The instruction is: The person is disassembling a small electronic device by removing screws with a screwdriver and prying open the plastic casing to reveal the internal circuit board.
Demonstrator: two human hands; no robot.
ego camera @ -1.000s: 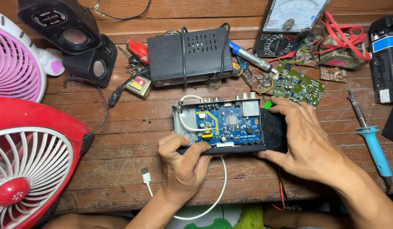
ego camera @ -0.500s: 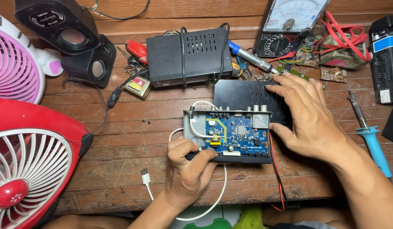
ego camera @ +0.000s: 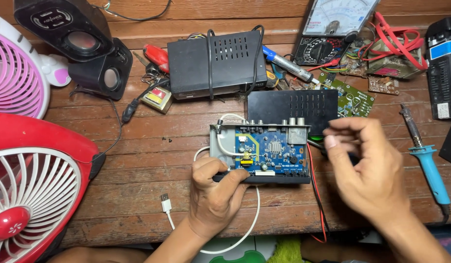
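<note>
Your left hand (ego camera: 213, 192) clamps the near-left edge of the opened black box with a blue circuit board (ego camera: 264, 153), steadying it mid-bench, while your right hand (ego camera: 366, 170) hovers loosely curled, holding nothing, beside its removed black vented lid (ego camera: 291, 104).

Opened box (ego camera: 260, 153) near the middle of the desk (ego camera: 152, 141), board (ego camera: 272, 151) lying inside it. Left hand (ego camera: 213, 197) at its near left corner, touching the front edge. Right hand (ego camera: 369, 175) just right of it, raised above the desk. Lid (ego camera: 291, 107) just beyond the box, to the far right. Closed box (ego camera: 216, 63) farther off, left of the lid. Speakers (ego camera: 79, 46) at far left, two fans (ego camera: 26, 146) along the left edge. Meter (ego camera: 332, 29) at far right, bare board (ego camera: 354, 97) near it. Iron (ego camera: 425, 156) at the right, another (ego camera: 289, 63) between closed box and meter. Plug (ego camera: 165, 202) left of the left hand.
</note>
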